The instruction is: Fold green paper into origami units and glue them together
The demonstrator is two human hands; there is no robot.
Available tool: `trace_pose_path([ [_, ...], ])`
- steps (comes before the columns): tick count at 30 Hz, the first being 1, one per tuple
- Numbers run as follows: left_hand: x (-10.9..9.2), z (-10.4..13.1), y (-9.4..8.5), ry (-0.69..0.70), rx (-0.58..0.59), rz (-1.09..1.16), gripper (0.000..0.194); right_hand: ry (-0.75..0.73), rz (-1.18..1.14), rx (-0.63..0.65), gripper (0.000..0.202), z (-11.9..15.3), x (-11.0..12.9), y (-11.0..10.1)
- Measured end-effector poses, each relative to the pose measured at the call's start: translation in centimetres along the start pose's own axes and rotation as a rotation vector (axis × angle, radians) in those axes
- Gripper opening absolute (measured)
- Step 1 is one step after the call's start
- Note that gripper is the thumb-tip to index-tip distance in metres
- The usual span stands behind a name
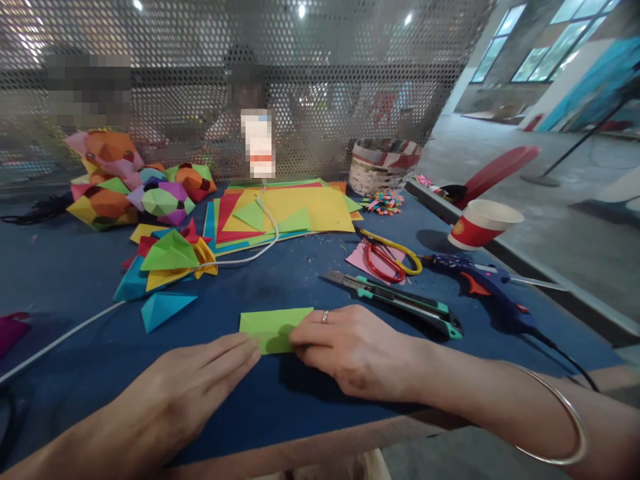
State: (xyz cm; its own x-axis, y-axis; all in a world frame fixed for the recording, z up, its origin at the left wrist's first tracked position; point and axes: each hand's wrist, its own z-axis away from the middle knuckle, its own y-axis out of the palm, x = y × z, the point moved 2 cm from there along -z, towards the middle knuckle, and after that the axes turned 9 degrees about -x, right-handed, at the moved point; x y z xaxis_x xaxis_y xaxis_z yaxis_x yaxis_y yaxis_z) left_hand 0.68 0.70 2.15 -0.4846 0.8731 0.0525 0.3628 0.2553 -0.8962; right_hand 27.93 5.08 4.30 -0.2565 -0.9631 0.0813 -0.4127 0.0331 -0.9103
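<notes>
A folded strip of light green paper [273, 328] lies flat on the dark blue tabletop in front of me. My left hand [200, 373] is open, its outstretched fingers resting on the paper's lower left corner. At the right end, my right hand [357, 350] has its fingers curled in and pinched on the paper; they hide that end. To the left is a blue folded paper piece [167, 310], with a pile of folded paper pieces [173, 253] behind it. A green and black utility knife [405, 300] lies just beyond my right hand, blade out.
Coloured paper sheets [320, 207] are stacked at the back, near finished paper balls [135, 193]. Scissors [385, 260], a glue gun [490, 287] and a paper cup [483, 227] stand or lie right. A white cable [235, 262] crosses the table. Behind the mesh panel [320, 100] are people.
</notes>
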Motion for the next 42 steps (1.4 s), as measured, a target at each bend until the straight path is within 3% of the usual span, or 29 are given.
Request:
trace_pose_path([
  [3,0.2,-0.1,-0.8,0.001,0.016,-0.014,0.082,-0.014,-0.003,-0.012,0.024,0.2,-0.1,0.0],
  [8,0.0,-0.6,-1.6,0.023,-0.095,-0.077,0.09,-0.05,0.019,-0.032,0.025,0.9,-0.3,0.1],
  [19,0.8,1.5,-0.7,-0.037,-0.05,-0.05,0.063,-0.071,0.005,-0.073,0.023,1.7,-0.9,-0.5],
  [24,0.7,0.3,-1.6,0.038,-0.102,-0.09,0.055,-0.074,0.018,-0.096,0.022,1.6,-1.1,-0.6],
  [27,0.6,-1.1,-2.3,0.049,-0.098,-0.085,0.053,-0.075,0.007,-0.191,0.024,1.5,-1.2,-0.6],
  [31,0.4,-3.6,-2.7,-0.039,-0.104,-0.031,0.044,0.055,-0.039,-0.462,0.026,1.1,-1.3,-1.1],
  [33,0.5,-4.8,-2.5,-0.102,-0.175,-0.024,0.039,0.158,-0.04,-0.515,0.026,0.8,-1.4,-1.2],
  [37,1.6,-6.3,-0.8,-0.278,-0.188,0.088,0.022,0.291,-0.069,-0.459,0.028,0.6,-1.5,-0.9],
  [42,2.4,-6.0,1.2,-0.384,-0.158,0.282,0.026,0.355,-0.147,-0.393,0.038,0.8,-1.7,-0.5],
])
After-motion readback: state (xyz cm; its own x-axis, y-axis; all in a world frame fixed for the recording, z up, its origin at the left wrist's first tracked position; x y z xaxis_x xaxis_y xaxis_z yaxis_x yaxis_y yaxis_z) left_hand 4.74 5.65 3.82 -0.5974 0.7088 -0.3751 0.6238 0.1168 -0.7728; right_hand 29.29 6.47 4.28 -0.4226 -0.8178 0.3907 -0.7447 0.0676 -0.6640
